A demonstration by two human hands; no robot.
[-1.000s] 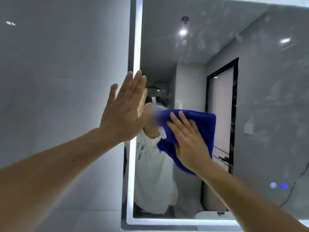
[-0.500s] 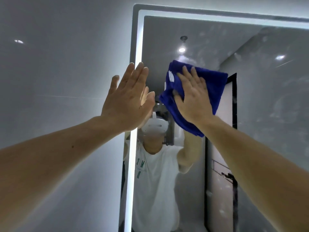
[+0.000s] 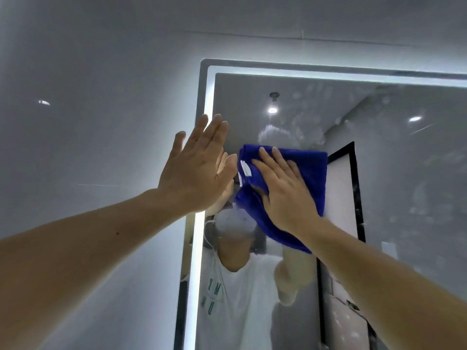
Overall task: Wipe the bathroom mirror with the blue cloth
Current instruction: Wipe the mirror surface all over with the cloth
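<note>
Now your right hand (image 3: pixel 285 190) lies flat on the blue cloth (image 3: pixel 310 178) and presses it against the glass of the bathroom mirror (image 3: pixel 404 185), in the upper left part of it, below the lit top edge. The fingers (image 3: pixel 267 160) are stretched and a little apart, pointing up and to the left; they do not pinch the cloth, they only hold it with the palm. The cloth is folded and bunched, with a small white label (image 3: pixel 244 168) showing at its left side, and a part of it hangs down under your wrist. Your right arm comes from the lower right corner, reaching upward.

Your left hand (image 3: pixel 197 170) is open, with the fingers straight and close together, the thumb out to the right. It is raised over the glowing light strip (image 3: pixel 199 248) on the mirror's left edge, just beside the cloth; whether the palm touches the surface, I cannot tell. The left arm is extended from the lower left. Above the cloth the glass shows pale smudges (image 3: pixel 290 132). The grey tiled wall (image 3: pixel 88 122) is to the left of the mirror.
</note>
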